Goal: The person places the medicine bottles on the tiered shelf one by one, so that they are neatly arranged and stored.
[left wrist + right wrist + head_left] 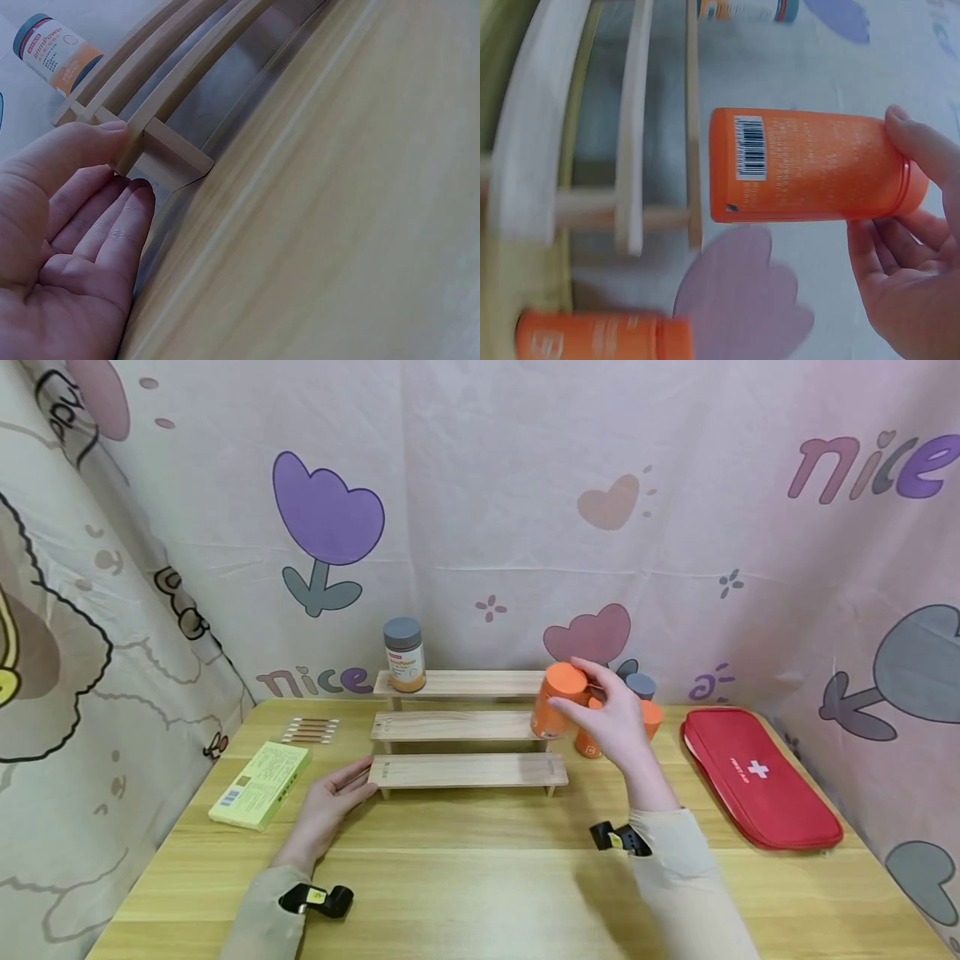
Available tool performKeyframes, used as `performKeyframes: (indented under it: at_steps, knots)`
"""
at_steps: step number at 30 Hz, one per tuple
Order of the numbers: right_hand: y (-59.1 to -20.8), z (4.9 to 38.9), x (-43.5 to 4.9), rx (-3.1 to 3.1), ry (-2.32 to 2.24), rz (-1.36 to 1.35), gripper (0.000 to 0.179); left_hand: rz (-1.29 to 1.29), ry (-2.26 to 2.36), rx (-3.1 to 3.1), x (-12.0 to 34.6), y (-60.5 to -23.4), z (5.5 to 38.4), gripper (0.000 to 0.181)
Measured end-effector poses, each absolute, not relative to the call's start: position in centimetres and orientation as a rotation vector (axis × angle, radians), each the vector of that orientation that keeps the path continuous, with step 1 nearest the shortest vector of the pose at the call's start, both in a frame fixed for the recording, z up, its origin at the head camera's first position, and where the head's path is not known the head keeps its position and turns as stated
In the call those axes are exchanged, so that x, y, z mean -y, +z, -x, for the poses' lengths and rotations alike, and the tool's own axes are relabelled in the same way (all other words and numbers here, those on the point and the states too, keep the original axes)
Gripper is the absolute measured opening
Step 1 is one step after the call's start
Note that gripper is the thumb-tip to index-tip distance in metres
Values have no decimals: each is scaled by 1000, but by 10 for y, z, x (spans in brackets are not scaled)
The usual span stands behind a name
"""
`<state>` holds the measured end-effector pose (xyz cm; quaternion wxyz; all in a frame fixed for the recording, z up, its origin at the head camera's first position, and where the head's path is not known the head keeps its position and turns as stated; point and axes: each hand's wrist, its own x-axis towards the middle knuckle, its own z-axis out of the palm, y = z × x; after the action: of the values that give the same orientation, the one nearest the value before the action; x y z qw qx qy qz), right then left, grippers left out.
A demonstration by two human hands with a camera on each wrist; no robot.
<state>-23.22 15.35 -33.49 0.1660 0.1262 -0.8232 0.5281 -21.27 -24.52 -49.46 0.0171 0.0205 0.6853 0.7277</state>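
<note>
A three-step wooden rack (468, 770) stands on the table. My left hand (333, 806) pinches the left end of its lowest step, thumb on top and fingers below, as the left wrist view shows. My right hand (618, 714) grips an orange bottle (802, 165) near its cap, thumb on one side and fingers on the other. In the right wrist view its barcode faces the camera and its base is close to the rack. On the left of the top step stands a bottle with a grey-blue cap (405, 656).
Behind my right hand stand a small orange bottle (588, 743), another orange container (651, 718) and a grey-blue cap (641, 685), partly hidden. A red first-aid pouch (757, 777) lies at right. Cotton swabs (311, 730) and a yellow-green box (261, 785) lie at left.
</note>
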Motion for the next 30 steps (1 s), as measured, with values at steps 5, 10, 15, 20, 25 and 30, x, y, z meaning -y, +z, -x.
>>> performKeyframes:
  at_steps: [5, 10, 15, 20, 25, 30]
  knots:
    - [-327, 248, -123, 2286, 1534, -451, 64, -55, 2267, -2121, 245, -494, 212, 62]
    - [-325, 263, -98, 2225, 1591, -481, 64, -49, 2263, -2124, 245, -494, 212, 62]
    - [-325, 278, -78, 2206, 1635, -471, 62, -61, 2247, -2136, 246, -493, 211, 64]
    - [-323, 294, -59, 2200, 1672, -488, 61, -46, 2246, -2133, 247, -493, 211, 64]
    - [-320, 311, -47, 2248, 1699, -519, 61, -30, 2251, -2119, 247, -493, 211, 63]
    - [-315, 326, -46, 2313, 1726, -589, 58, -25, 2241, -2126, 246, -493, 211, 63]
